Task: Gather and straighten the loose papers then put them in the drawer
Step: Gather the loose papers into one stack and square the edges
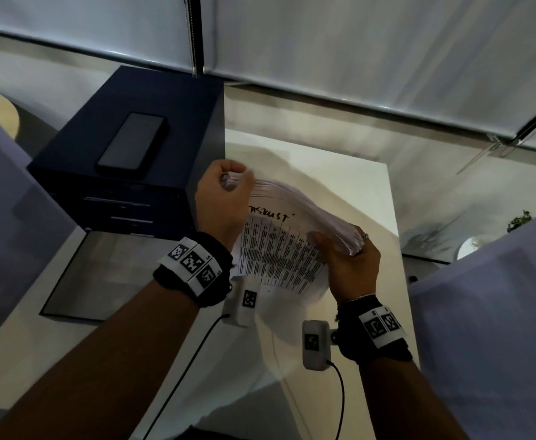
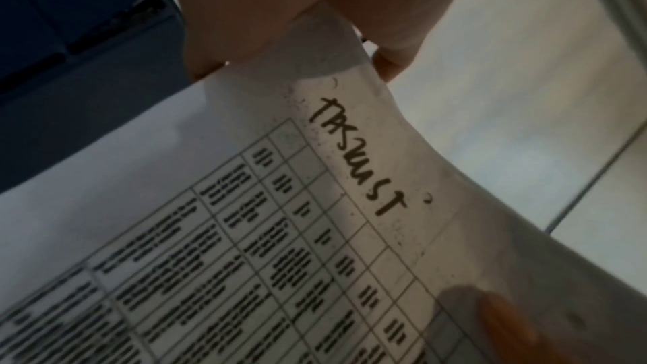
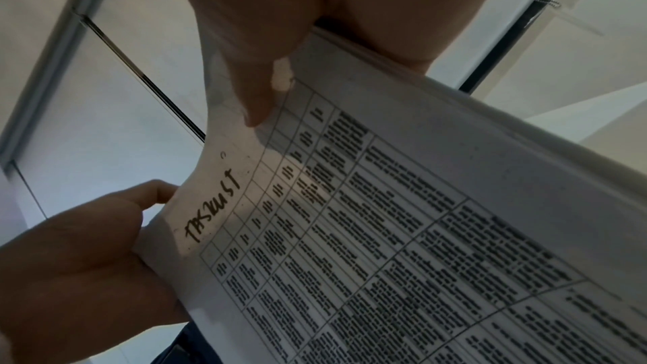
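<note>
A: Dark blue drawer unit (image 1: 127, 147), far left, drawers appear closed. Left hand (image 1: 225, 198) grip pinches the papers (image 1: 279, 249).

B: Right hand (image 1: 352, 265) grip clamps their right edge above the surface (image 1: 339, 179). Risk: bowed sheets may slip or crease.

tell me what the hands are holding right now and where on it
Both hands hold one stack of papers: the left hand grips its far left corner, and the right hand pinches its right corner.
</note>
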